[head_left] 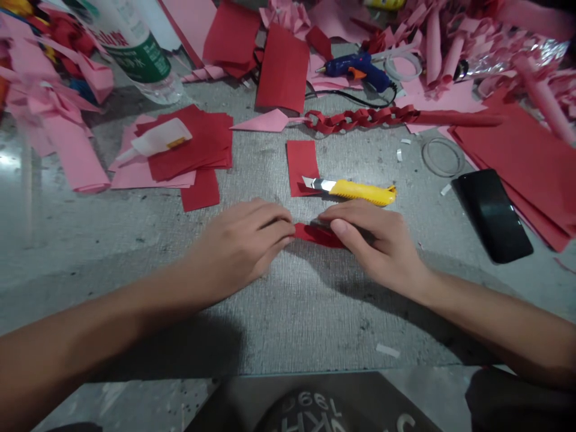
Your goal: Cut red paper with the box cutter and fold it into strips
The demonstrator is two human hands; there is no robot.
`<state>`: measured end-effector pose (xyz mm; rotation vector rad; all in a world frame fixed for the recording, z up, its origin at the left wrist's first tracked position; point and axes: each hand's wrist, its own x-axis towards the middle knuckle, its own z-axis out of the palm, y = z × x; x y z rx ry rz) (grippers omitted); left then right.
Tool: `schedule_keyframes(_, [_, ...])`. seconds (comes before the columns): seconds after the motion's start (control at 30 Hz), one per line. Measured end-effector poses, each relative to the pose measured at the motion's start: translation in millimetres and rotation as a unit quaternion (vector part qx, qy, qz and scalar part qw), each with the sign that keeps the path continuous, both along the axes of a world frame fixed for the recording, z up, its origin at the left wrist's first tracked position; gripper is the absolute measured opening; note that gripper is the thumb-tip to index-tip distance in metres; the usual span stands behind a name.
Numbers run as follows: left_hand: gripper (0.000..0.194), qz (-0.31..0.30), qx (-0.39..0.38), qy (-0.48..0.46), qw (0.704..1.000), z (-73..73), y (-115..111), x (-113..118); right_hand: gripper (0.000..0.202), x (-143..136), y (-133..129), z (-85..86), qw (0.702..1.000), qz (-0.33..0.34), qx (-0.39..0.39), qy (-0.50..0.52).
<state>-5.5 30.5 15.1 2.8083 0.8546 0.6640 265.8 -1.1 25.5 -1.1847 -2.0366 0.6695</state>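
Observation:
Between my two hands lies a narrow folded piece of red paper (pixel 318 234), low over the grey table. My left hand (pixel 252 237) pinches its left end with the fingertips. At the other end my right hand (pixel 375 237) has thumb and fingers closed on the paper; part of it is hidden under them. Just beyond, a yellow utility knife (pixel 362 191) lies with its blade out over a small red paper rectangle (pixel 301 157). Farther back stretches a red paper chain (pixel 360 119) with a pink pointed tip on its left.
A glue bottle (pixel 162 138) rests on stacked red paper (pixel 209 138) at left, near a water bottle (pixel 139 54). A blue glue gun (pixel 360 69) lies at the back. On the right are a phone (pixel 494 215), a tape roll (pixel 443 157) and red sheets (pixel 531 162).

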Motion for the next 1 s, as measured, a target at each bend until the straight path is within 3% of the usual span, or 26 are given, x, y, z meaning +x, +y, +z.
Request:
schedule_keyframes(0.17, [0.016, 0.101, -0.093, -0.089, 0.986, 3.2, -2, -3, 0.031, 3, -3, 1.2, 0.997, -0.046, -0.022, 0.052])
schedule_keyframes(0.27, [0.009, 0.157, -0.225, -0.188, 0.943, 6.4, -3, -1, 0.031, 3, -3, -0.1, 0.99, -0.081, -0.049, 0.109])
schedule_keyframes(0.37, [0.005, 0.185, -0.302, -0.254, 0.9, 8.9, -2, 4, 0.033, 1, -3, -2.7, 0.977, -0.09, -0.071, 0.181])
schedule_keyframes(0.57, [0.01, 0.168, -0.377, -0.314, 0.855, 9.7, 4, 8, 0.012, -2, 0, -5.0, 0.967, -0.059, -0.101, 0.226])
schedule_keyframes(0.73, [0.018, 0.133, -0.436, -0.382, 0.804, 7.9, 1, 10, 0.016, -1, 2, -4.0, 0.975, -0.037, -0.06, 0.212])
schedule_keyframes(0.83, [0.016, 0.139, -0.432, -0.402, 0.795, 9.0, -2, 11, 0.018, 0, 2, -3.2, 0.98, -0.021, -0.034, 0.197])
schedule_keyframes(1.0, [0.02, 0.149, -0.409, -0.399, 0.807, 11.8, -4, 13, 0.013, -1, 2, -1.5, 0.988, -0.013, -0.004, 0.154])
